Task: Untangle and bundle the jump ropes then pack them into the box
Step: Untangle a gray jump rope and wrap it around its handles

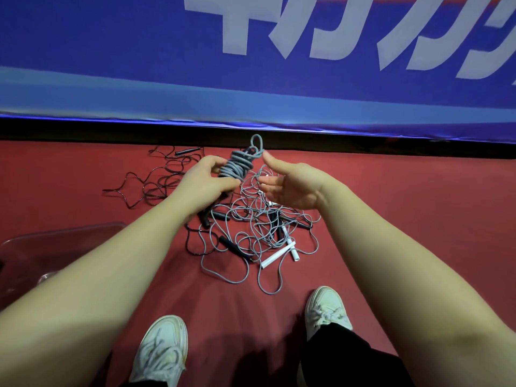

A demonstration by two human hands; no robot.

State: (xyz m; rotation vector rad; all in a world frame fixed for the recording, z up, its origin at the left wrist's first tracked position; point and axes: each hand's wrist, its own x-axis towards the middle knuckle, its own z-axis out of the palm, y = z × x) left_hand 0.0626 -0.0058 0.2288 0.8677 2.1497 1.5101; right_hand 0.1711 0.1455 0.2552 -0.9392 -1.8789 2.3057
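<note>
The left hand (205, 177) holds a wound-up grey jump rope (237, 164) in the air, with its fingers curled round it. The right hand (290, 185) is just beside it, fingers loose and holding nothing. Below them, a messy pile of ropes (257, 233) lies on the red floor (69, 177). A clear box (55, 241) sits on the left.

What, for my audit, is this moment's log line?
left hand: grips coiled grey bundle | right hand: open | grey tangle: on floor | black rope: on floor | box: at left
</note>
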